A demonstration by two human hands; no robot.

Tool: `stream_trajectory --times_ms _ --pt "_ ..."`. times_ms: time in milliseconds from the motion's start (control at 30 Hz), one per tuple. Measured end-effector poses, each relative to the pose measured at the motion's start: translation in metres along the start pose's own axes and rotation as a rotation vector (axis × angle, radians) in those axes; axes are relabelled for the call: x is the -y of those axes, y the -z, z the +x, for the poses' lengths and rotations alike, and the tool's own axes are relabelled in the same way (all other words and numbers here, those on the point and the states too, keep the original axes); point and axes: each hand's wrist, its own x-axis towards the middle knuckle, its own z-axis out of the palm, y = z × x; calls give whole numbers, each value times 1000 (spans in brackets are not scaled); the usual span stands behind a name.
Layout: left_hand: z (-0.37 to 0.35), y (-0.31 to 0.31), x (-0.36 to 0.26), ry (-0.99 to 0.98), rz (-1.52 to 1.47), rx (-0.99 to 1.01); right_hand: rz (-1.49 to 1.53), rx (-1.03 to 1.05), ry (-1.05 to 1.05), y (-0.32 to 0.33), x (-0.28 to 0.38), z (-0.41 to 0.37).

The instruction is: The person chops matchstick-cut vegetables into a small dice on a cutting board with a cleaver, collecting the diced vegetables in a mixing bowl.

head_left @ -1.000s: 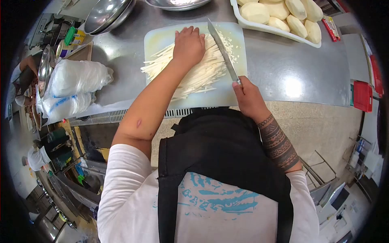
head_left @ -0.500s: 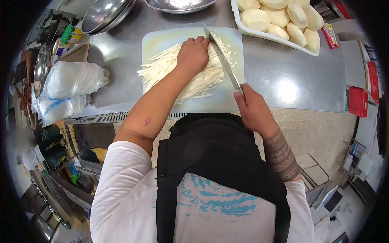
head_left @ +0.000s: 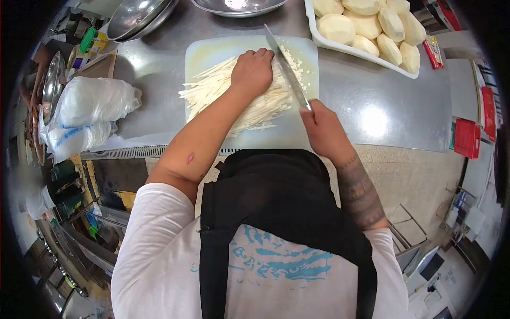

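On a white cutting board (head_left: 297, 127) lies a pile of thin pale vegetable strips (head_left: 265, 109), apparently cut from a peeled root or tuber. My left hand (head_left: 252, 72) presses down on the pile with its fingers curled, fingertips close to the blade. A long kitchen knife (head_left: 290, 74) is in my right hand (head_left: 325, 130), which is closed round its handle. The blade slants away from me along the right end of the strips, its tip beyond my left fingers. Small diced bits (head_left: 302, 69) are scattered just right of the blade.
A white tray (head_left: 361, 57) of peeled, potato-like tubers stands at the back right, beside a red packet (head_left: 433, 53). Metal bowls (head_left: 141, 18) and a shallow metal pan (head_left: 239, 8) are at the back. Filled plastic bags (head_left: 95, 103) lie on the left of the steel table (head_left: 366, 95).
My right hand and the knife have shifted slightly up and left, with the blade closer to my left fingers. The left hand has barely moved on the strips.
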Motion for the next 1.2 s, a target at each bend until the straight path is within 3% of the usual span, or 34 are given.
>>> stream_trajectory --times_ms 100,233,333,533,633,767,833,967,1067,1200 --pt "0 -2 1 -7 -23 -9 17 23 7 6 13 -29" --pt "-2 0 -1 -9 -42 -37 -27 -42 73 -21 -10 7" --pt "-2 3 -1 -16 -17 -19 -18 12 17 6 12 -22" --pt "-1 5 -3 17 -19 23 -24 6 -1 -16 -5 4" --pt "-1 0 -1 6 -41 -39 -22 26 -7 5 16 -33" --pt "-4 2 -4 -3 -26 11 -48 19 -72 -24 -9 -13" --pt "-1 3 -2 17 -4 16 -35 -23 18 -14 0 0" --pt "2 1 -1 25 -25 -28 -7 18 2 -5 14 -40" --pt "-3 5 -5 20 -26 9 -66 -30 59 -36 -27 2" --pt "-2 1 1 21 -56 -23 -26 12 10 -4 9 -30"
